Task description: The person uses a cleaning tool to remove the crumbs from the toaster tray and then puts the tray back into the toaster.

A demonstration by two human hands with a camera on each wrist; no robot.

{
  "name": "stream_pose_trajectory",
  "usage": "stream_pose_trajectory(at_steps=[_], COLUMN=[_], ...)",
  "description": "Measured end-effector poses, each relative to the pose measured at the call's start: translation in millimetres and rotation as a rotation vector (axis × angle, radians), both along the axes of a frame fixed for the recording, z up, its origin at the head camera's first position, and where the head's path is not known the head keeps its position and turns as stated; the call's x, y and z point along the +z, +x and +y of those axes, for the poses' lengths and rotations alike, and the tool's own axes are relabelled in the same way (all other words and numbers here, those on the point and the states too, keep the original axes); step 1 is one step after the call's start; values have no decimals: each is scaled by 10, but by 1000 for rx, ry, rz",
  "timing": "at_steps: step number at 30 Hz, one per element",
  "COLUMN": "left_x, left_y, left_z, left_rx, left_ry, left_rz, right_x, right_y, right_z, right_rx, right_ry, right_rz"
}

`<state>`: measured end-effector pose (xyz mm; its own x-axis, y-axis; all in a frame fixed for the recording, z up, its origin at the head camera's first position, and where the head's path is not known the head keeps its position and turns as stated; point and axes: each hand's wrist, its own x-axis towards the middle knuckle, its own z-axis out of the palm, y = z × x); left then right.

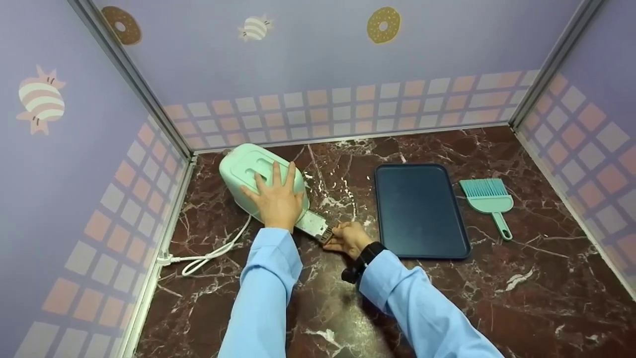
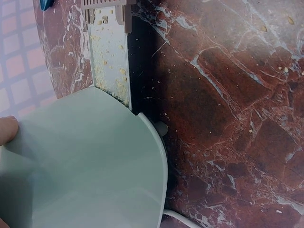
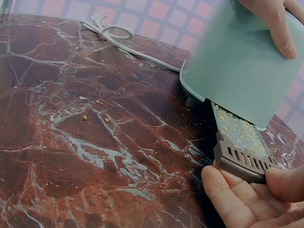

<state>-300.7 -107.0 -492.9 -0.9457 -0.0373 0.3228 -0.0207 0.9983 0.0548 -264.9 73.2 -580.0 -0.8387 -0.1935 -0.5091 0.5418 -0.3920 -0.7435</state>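
A mint-green toaster [image 1: 238,166] stands at the left of the marble-patterned surface. My left hand [image 1: 279,201] rests on top of it, fingers spread beside the slots. From the toaster's near end juts a metal crumb tray [image 1: 311,223], strewn with yellowish crumbs, as the left wrist view also shows. My right hand [image 1: 352,237] pinches the tray's brown slotted handle [image 3: 244,161], thumb on top and fingers beneath. The tray's inner end is hidden inside the toaster [image 3: 232,71].
A dark blue rectangular tray [image 1: 421,209] lies right of my right hand. Farther right is a mint-green hand brush [image 1: 489,201]. The toaster's white cord [image 1: 213,256] loops toward the left wall. Crumbs [image 3: 97,109] dot the surface. Patterned walls enclose three sides.
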Motion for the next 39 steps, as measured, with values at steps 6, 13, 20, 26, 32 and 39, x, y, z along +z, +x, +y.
stream_pose_trajectory(at_steps=[6, 13, 20, 26, 32, 39], left_x=[-3, -21, -17, -20, -34, -54], left_y=[0, 0, 2, 0, 7, 5], left_z=[3, -10, -10, -10, -17, -10], left_rx=[-12, -13, -16, -20, -17, -27], left_ry=[8, 20, 31, 35, 36, 26], left_rz=[32, 44, 36, 28, 54, 85], right_x=[-2, 8, 6, 7, 12, 9], right_y=[-1, 6, 9, 34, 70, 96], right_z=[34, 56, 75, 111, 137, 169], right_rx=[11, 12, 1, 16, 16, -2], right_ry=[8, 26, 18, 30, 26, 33], right_rz=[4, 8, 9, 25, 37, 46])
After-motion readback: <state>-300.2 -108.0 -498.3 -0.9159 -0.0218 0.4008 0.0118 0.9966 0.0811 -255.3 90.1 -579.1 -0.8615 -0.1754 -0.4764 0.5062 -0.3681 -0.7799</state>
